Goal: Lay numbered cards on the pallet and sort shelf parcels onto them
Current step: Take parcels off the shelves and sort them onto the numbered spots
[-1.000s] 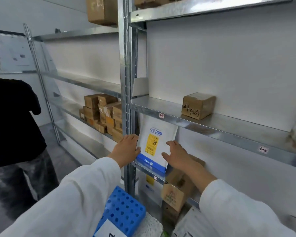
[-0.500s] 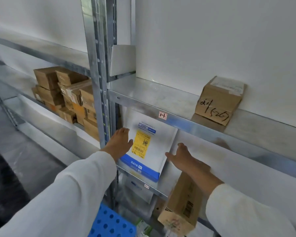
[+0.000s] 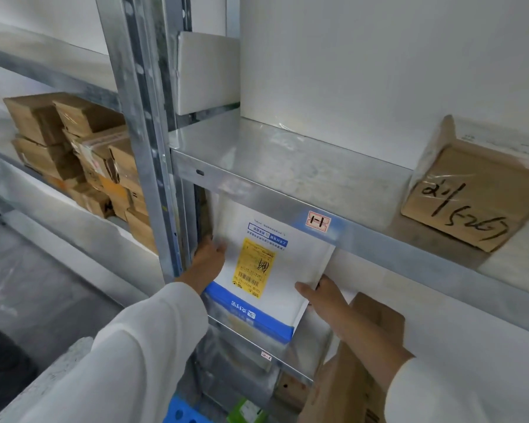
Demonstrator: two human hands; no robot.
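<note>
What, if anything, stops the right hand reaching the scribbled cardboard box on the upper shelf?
Probably yes. The cardboard box sits near the upper shelf's open front, above and right of the right hand. But that hand grips the white mailer, so it must let go first.

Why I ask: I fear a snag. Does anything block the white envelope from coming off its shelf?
Nothing visible stands before the white envelope; left hand and right hand grip its sides. The shelf beam above covers its top edge.
</note>
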